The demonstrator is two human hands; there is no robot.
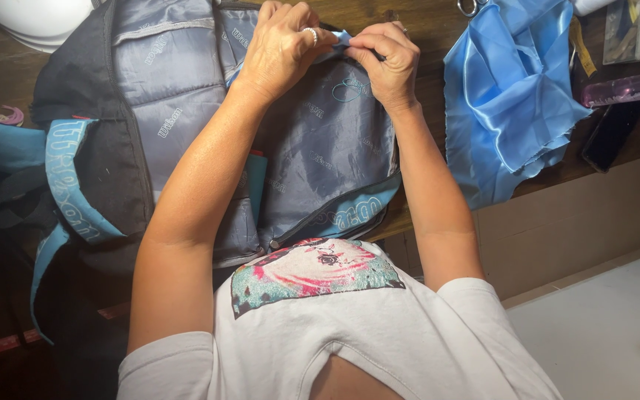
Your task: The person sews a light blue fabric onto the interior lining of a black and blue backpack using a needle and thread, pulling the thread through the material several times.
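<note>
While the open backpack [187, 118] lies flat at twelve o'clock, I note my left hand [279, 48] and right hand [383, 59] pinching a small blue fabric strip [341, 37] against its lining, steadying it; blue satin cloth [505, 96] waits at two o'clock.

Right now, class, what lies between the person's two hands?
In the head view, a small fold of light blue fabric bridges the left hand and right hand, pinched by both over the open bag's grey lining.
</note>
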